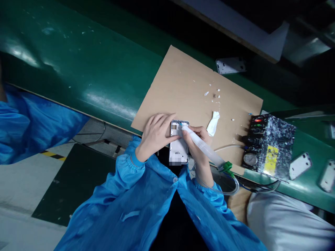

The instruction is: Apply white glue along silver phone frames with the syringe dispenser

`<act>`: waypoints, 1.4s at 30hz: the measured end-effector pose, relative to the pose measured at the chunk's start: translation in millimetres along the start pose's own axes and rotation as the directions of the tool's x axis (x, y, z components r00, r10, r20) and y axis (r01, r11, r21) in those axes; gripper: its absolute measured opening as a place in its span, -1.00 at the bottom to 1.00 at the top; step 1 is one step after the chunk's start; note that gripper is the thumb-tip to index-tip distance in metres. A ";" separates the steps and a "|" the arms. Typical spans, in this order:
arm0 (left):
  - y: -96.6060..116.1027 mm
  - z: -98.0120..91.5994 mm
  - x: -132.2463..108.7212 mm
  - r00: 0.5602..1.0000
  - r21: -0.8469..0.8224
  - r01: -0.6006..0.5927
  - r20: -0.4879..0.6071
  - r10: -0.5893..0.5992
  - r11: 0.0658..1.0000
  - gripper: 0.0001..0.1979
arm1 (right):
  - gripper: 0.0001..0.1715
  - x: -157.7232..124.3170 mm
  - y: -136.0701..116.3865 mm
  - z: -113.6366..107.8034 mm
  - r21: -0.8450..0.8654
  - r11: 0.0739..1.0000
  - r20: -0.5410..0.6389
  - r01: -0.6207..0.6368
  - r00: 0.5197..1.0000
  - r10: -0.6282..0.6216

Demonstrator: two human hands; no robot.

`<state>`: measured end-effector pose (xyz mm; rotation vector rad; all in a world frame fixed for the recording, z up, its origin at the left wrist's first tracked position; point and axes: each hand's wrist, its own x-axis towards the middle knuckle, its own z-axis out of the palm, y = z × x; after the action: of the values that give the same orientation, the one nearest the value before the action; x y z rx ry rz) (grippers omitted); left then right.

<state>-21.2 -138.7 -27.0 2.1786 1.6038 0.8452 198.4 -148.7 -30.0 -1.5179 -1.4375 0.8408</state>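
Note:
A pale phone housing lies at the near edge of the brown cardboard sheet. My left hand grips its left side, with the fingers toward its top edge and the thumb across its inner face. In my right hand is a translucent syringe, held like a pen. The syringe's tip points at the upper part of the housing; whether it touches is too small to tell. A green fitting with a clear tube caps the syringe's far end.
Right of the cardboard stands a paint-spattered control box with a gauge and hoses. A crumpled white wipe and white crumbs lie on the cardboard. Other housings rest on the green table. Another person's blue sleeve shows at left.

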 end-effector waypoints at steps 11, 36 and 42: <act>-0.4 0.3 -0.3 0.999 0.016 -0.032 -0.026 0.032 0.999 -0.17 | -0.67 1.6 -2.7 1.3 0.002 0.999 -0.023 0.035 0.999 -0.035; 1.6 -2.2 0.6 1.000 0.017 0.003 0.024 -0.004 1.000 -0.19 | -0.63 3.1 -5.1 1.9 0.004 0.998 -0.040 0.055 0.998 -0.055; 0.4 -0.8 0.0 1.000 0.013 -0.010 0.008 0.009 1.000 -0.18 | -0.58 5.1 -11.8 3.2 0.041 0.998 -0.031 0.043 0.999 -0.042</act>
<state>-21.4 -138.9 -26.1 2.1978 1.6010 0.8294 191.2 -143.6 -20.1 -1.4582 -1.4171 0.8141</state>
